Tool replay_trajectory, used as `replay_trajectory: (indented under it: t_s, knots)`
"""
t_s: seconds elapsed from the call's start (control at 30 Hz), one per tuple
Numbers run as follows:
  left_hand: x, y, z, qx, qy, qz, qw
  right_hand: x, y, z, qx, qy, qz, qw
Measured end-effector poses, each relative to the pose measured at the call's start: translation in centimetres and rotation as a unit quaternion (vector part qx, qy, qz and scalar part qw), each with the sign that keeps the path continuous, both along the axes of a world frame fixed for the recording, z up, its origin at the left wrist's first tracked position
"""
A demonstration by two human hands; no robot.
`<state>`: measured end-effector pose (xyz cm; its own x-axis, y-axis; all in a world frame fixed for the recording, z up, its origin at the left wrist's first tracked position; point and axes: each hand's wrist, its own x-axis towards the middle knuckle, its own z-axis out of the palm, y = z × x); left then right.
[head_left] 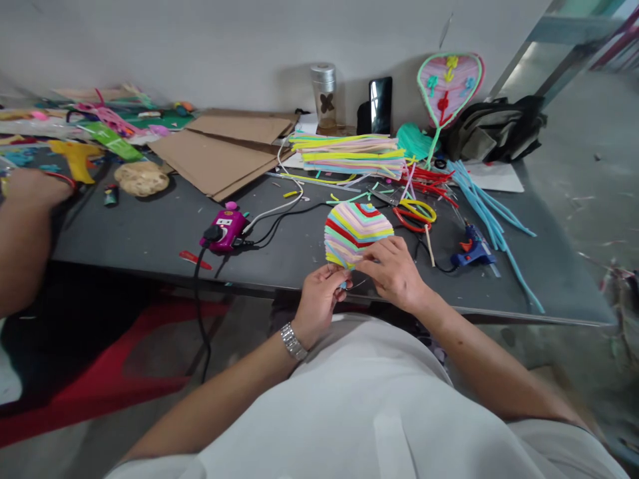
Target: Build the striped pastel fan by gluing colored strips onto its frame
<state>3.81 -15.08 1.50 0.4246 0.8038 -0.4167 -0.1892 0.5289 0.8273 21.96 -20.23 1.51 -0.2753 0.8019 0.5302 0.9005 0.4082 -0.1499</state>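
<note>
A rounded piece made of striped pipe cleaners, in yellow, pink, red, green and blue, stands above the table's front edge between my hands. My left hand, with a metal watch on the wrist, pinches its lower end, where a bit of blue and a thin wire show. My right hand has its fingers closed on the piece's lower right edge. Just behind lie scissors with red and yellow handles. To the right of my right hand is a blue glue gun.
A purple power adapter with cables sits left of my hands. Bundled pipe cleaners lie behind, blue ones at right. A finished-looking pipe-cleaner fan, bottle, phone and bag stand at the back. Another person's hand is at left, near cardboard.
</note>
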Motion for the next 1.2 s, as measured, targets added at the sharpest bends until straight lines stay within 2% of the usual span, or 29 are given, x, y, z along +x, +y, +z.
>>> replay_trajectory:
  t_s: [0.23, 0.4, 0.57, 0.87, 1.2]
  knots:
    - [-0.1, 0.0, 0.0, 0.002, -0.005, -0.003, 1.000, -0.2, 0.0, 1.0, 0.009, -0.034, 0.005, 0.999]
    - [0.1, -0.2, -0.2, -0.002, -0.002, 0.017, 1.000, -0.6, 0.0, 1.6, 0.014, -0.056, 0.010, 0.998]
    - [0.3, -0.4, -0.4, -0.009, -0.007, 0.036, 0.999, -0.8, -0.1, 1.3, 0.028, -0.062, 0.003, 0.998]
    - [0.4, -0.3, -0.8, -0.004, -0.019, 0.042, 0.999, -1.2, -0.6, 1.5, -0.015, -0.082, 0.003, 0.997]
    - [0.5, -0.5, -0.7, -0.005, -0.039, 0.041, 0.998, -1.4, -0.3, 1.7, -0.009, -0.089, -0.038, 0.995]
